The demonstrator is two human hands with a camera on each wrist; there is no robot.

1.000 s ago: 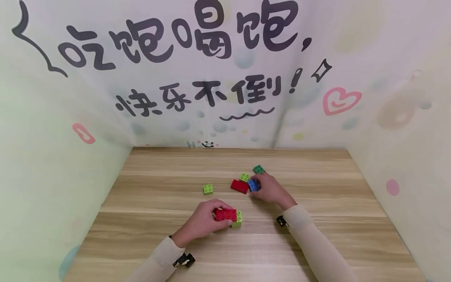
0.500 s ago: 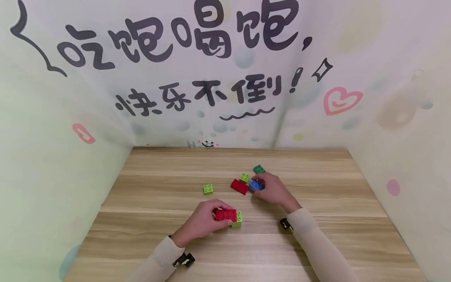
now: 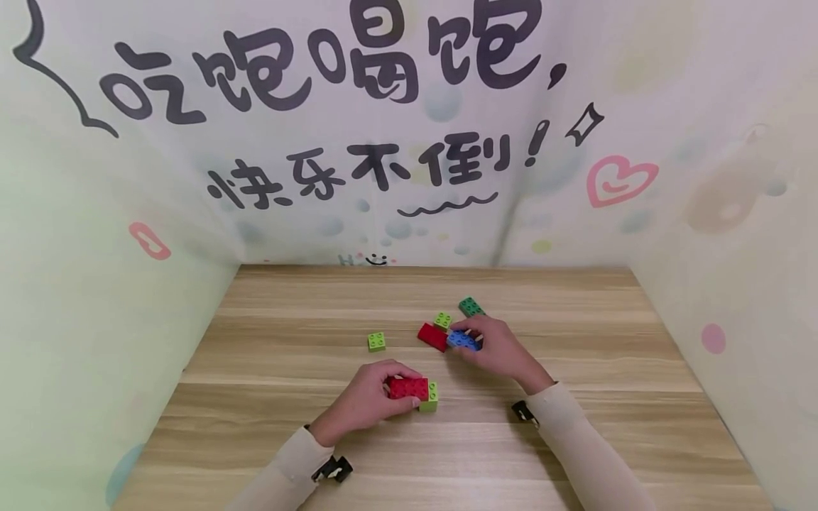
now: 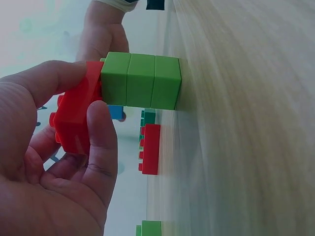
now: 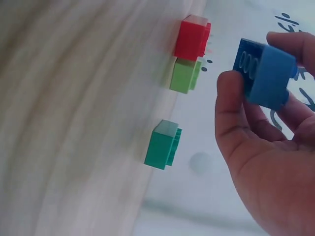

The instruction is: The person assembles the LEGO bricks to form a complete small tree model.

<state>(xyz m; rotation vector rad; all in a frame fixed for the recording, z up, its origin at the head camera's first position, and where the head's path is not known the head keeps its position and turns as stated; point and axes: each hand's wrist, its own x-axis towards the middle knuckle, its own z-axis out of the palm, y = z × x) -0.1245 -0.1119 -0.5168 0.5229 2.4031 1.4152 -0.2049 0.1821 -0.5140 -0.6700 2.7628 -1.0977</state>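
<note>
With thumb and fingers, my left hand [image 3: 367,399] grips a red toy building brick [image 3: 409,389]. That brick sits on top of a stack of light green bricks [image 4: 140,81] and juts out sideways from it; the stack stands on the table. My right hand [image 3: 501,349] pinches a blue brick [image 5: 270,76], raised off the table, and its hollow underside shows in the right wrist view. In the head view this hand is to the right of a loose red brick [image 3: 433,337], and part of the blue brick is hidden by the fingers.
Behind the loose red brick is a light green brick [image 3: 443,321]. A dark green brick [image 3: 471,306] lies farther back, beyond the right hand. Another light green brick [image 3: 376,341] rests behind the left hand. Printed white walls [image 3: 358,234] border the wooden table [image 3: 287,305].
My right hand has turned the blue brick, lifted it and shifted slightly right, uncovering more of the dark green brick. The left hand stays on the red brick.
</note>
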